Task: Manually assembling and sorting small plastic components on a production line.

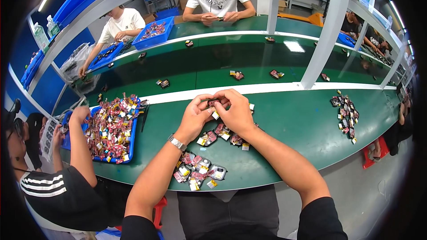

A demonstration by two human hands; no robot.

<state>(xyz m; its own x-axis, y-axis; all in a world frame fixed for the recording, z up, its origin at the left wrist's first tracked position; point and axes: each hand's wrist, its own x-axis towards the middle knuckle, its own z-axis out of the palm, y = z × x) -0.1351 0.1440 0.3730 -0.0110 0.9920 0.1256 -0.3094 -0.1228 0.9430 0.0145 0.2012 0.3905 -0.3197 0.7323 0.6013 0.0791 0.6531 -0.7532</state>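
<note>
Above the green tabletop (275,120), my two hands meet in front of me. My left hand (194,116), below a metal wristwatch (177,142), has its fingers closed round a small black electronic unit (211,103). From the other side my right hand (235,113) grips the same unit, thumb and fingers bent onto it. A white-and-yellow tab (215,115) hangs beneath it. Fingers cover most of the unit. Just under my hands lie several similar units (207,138) with reddish parts. Nearer the table edge is another cluster of units (195,169).
Left stands a blue tray (132,144) heaped with such parts, where a co-worker's hand (80,114) reaches. Another group of units (344,115) lies right. Beyond a white rail (267,88), scattered units ride a green belt (200,62). A grey post (327,31) rises right; people sit opposite.
</note>
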